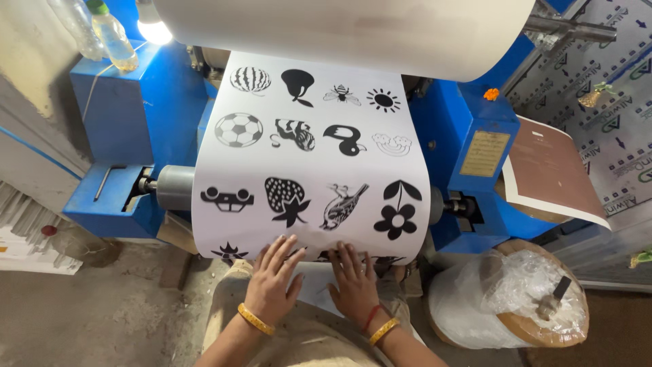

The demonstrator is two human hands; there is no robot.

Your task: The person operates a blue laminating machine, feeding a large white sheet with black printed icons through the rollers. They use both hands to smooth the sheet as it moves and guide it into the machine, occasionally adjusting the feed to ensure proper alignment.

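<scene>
While pressed flat near the lower edge of the wide white printed sheet (309, 146) covered in black silhouette pictures, both hands lie palm-down with fingers spread, gripping nothing. Left hand (272, 278), with a yellow bangle (255, 319) at the wrist, rests just beside right hand (354, 280), which wears a gold bangle (384, 330) and a red thread (371, 317). Sheet hangs from the large pale paper roll (353, 30) at the top, down over the grey metal roller (175, 187) of the blue steel machine (462, 129), to the lap. Judged from this: sheet already drawn down and smoothed over the roller, its bottom edge not yet fixed or cut. Clear plastic bottles (102, 30) stand on the left; a plastic-wrapped roll (516, 299) sits on the floor to the right.
</scene>
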